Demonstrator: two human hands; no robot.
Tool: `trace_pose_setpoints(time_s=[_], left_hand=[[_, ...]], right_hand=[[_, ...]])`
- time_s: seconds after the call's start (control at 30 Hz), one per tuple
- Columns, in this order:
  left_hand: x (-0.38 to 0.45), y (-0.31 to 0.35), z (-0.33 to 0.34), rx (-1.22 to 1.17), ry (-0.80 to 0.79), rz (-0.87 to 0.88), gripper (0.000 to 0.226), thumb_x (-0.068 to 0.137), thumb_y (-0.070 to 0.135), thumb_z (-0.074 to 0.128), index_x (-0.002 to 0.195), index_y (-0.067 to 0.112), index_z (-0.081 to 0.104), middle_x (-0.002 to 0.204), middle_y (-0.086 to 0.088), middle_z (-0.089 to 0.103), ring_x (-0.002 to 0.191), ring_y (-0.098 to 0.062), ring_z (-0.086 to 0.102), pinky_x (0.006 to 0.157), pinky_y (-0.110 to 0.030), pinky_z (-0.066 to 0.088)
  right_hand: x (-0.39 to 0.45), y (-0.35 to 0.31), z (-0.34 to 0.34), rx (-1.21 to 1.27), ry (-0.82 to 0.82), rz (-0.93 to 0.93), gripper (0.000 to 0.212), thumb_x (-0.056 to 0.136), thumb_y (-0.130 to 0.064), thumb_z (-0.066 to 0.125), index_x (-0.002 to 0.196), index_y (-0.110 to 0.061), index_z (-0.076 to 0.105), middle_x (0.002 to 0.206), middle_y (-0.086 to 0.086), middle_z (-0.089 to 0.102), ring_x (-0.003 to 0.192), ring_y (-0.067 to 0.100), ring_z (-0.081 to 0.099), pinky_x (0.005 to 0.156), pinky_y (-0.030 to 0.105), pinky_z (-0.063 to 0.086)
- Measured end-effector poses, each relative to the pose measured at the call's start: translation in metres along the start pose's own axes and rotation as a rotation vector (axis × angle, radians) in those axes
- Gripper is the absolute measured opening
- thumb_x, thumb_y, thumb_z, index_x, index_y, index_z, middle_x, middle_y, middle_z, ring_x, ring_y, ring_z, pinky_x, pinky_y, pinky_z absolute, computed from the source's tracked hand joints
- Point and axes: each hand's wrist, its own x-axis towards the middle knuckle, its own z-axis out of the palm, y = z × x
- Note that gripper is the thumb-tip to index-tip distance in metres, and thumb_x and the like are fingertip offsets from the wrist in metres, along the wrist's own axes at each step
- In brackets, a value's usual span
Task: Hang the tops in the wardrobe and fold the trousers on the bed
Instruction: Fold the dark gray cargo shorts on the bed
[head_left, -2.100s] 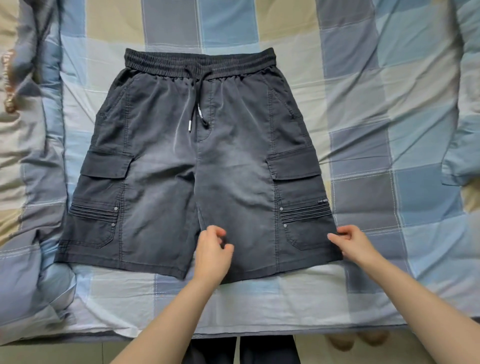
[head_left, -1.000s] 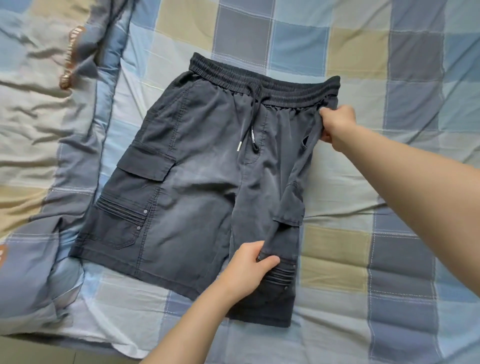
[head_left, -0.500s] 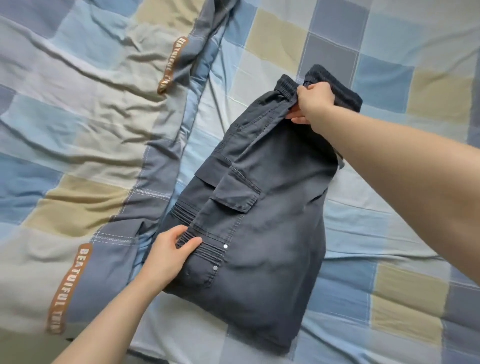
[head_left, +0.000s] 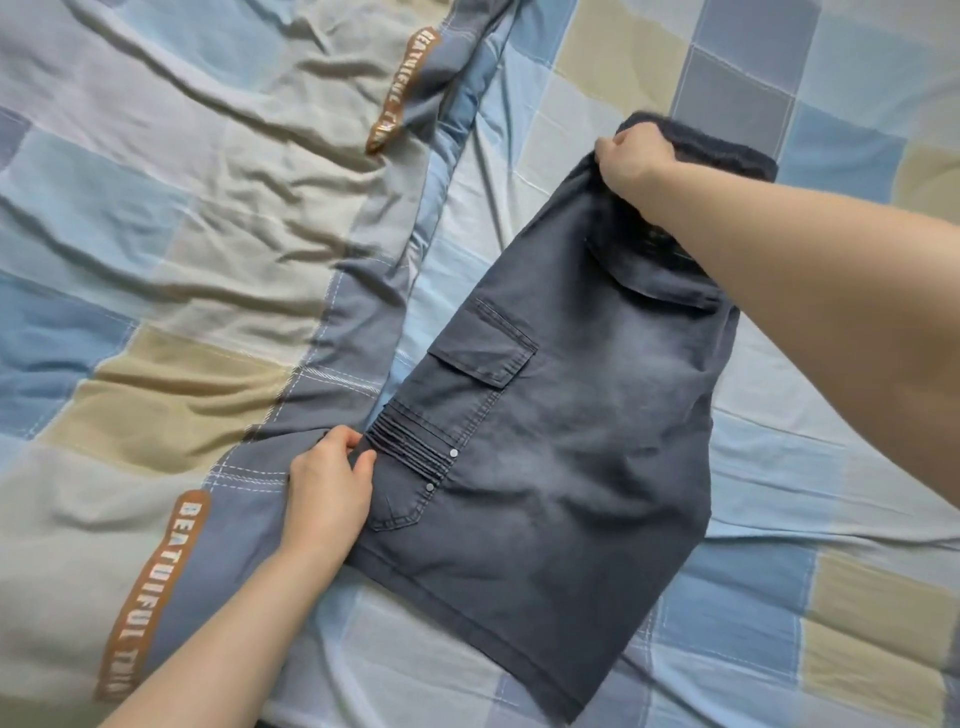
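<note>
Both hands are pinching the half-folded dark grey cargo shorts (head_left: 561, 447), left hand (head_left: 332, 493) gripping the hem corner, right hand (head_left: 631, 158) the waistband, aligning edges.

Two bare forearms, left hand (head_left: 332, 488), right hand (head_left: 631, 158), no sleeves, no rings or watch visible

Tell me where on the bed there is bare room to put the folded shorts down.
Bare sheet lies right of the shorts, under the right forearm, and below their hem, toward the near edge. Bare squares also lie beyond the waistband. The left side is crowded: the rumpled quilt reaches the shorts' edge, where the left hand grips.
</note>
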Motion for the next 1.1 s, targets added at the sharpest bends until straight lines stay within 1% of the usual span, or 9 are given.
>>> trace_pose_setpoints(time_s=[0.1, 0.2, 0.37, 0.47, 0.57, 0.67, 0.8, 0.93, 1.1], left_hand=[[-0.004, -0.001, 0.000, 0.043, -0.008, 0.043, 0.018, 0.087, 0.004, 0.064, 0.105, 0.003, 0.065, 0.098, -0.019, 0.069, 0.098, -0.040, 0.061, 0.086, -0.044, 0.043], [-0.011, -0.003, 0.001, 0.073, -0.024, 0.132, 0.023, 0.083, -0.004, 0.063, 0.106, -0.003, 0.061, 0.106, -0.022, 0.061, 0.101, -0.042, 0.056, 0.090, -0.047, 0.039], [-0.016, -0.001, 0.009, 0.125, -0.045, 0.100, 0.022, 0.087, 0.011, 0.064, 0.103, 0.003, 0.052, 0.104, -0.024, 0.060, 0.098, -0.045, 0.056, 0.080, -0.047, 0.041], [-0.012, 0.003, 0.011, 0.137, -0.116, -0.023, 0.029, 0.089, 0.029, 0.064, 0.103, 0.014, 0.044, 0.102, -0.022, 0.063, 0.099, -0.045, 0.057, 0.073, -0.042, 0.036], [-0.003, 0.002, 0.010, 0.139, -0.183, -0.056, 0.033, 0.088, 0.033, 0.068, 0.095, 0.014, 0.041, 0.085, -0.012, 0.059, 0.091, -0.039, 0.057, 0.069, -0.040, 0.035], [-0.004, 0.011, 0.008, -0.175, -0.299, -0.136, 0.032, 0.083, 0.021, 0.077, 0.094, 0.014, 0.048, 0.082, -0.006, 0.060, 0.080, -0.019, 0.061, 0.063, -0.030, 0.042], [-0.035, 0.029, 0.030, -0.507, -0.570, -0.222, 0.036, 0.081, 0.007, 0.076, 0.111, 0.013, 0.058, 0.105, -0.008, 0.073, 0.093, -0.013, 0.070, 0.076, -0.023, 0.054], [-0.057, 0.034, 0.048, -0.538, -0.597, -0.252, 0.016, 0.092, 0.000, 0.062, 0.107, 0.003, 0.065, 0.106, -0.011, 0.074, 0.096, -0.022, 0.070, 0.087, -0.034, 0.055], [-0.065, 0.038, 0.048, -0.568, -0.535, -0.387, 0.018, 0.095, 0.006, 0.058, 0.111, -0.001, 0.064, 0.108, -0.018, 0.072, 0.100, -0.033, 0.067, 0.091, -0.042, 0.051]], right_hand=[[-0.022, 0.041, -0.024, 0.105, 0.252, -0.110, 0.035, 0.095, -0.025, 0.038, 0.099, -0.002, 0.064, 0.102, 0.012, 0.067, 0.088, 0.023, 0.059, 0.075, 0.033, 0.042], [-0.042, 0.128, -0.050, 0.161, 0.379, 0.240, 0.033, 0.095, -0.029, 0.039, 0.109, -0.005, 0.057, 0.115, 0.017, 0.062, 0.105, 0.029, 0.057, 0.089, 0.034, 0.038], [-0.094, 0.196, -0.033, 0.616, -0.014, 0.544, 0.043, 0.098, -0.050, 0.037, 0.101, -0.013, 0.059, 0.088, 0.006, 0.063, 0.067, 0.019, 0.061, 0.051, 0.025, 0.050], [-0.084, 0.188, -0.030, 0.834, -0.060, 0.527, 0.051, 0.094, -0.060, 0.040, 0.117, -0.020, 0.062, 0.105, -0.004, 0.070, 0.087, 0.014, 0.068, 0.071, 0.027, 0.057], [-0.062, 0.178, -0.034, 0.785, -0.032, 0.480, 0.043, 0.094, -0.038, 0.054, 0.127, -0.011, 0.056, 0.113, 0.001, 0.065, 0.102, 0.018, 0.064, 0.088, 0.030, 0.053], [-0.035, 0.168, -0.055, 0.502, 0.157, 0.303, 0.033, 0.092, -0.014, 0.047, 0.123, -0.008, 0.058, 0.109, 0.002, 0.062, 0.099, 0.016, 0.059, 0.079, 0.019, 0.045], [0.000, 0.150, -0.095, 0.603, 0.178, 0.293, 0.018, 0.097, -0.023, 0.038, 0.100, -0.018, 0.055, 0.095, 0.000, 0.059, 0.089, 0.016, 0.055, 0.081, 0.023, 0.048], [-0.046, 0.183, -0.098, 0.798, -0.087, 0.527, 0.055, 0.097, -0.062, 0.020, 0.120, -0.020, 0.045, 0.093, 0.005, 0.064, 0.080, 0.018, 0.068, 0.082, 0.036, 0.056], [-0.181, 0.258, -0.050, 0.995, -0.213, 0.738, 0.060, 0.101, -0.055, 0.019, 0.107, -0.010, 0.058, 0.093, 0.005, 0.070, 0.080, 0.014, 0.068, 0.069, 0.029, 0.050]])
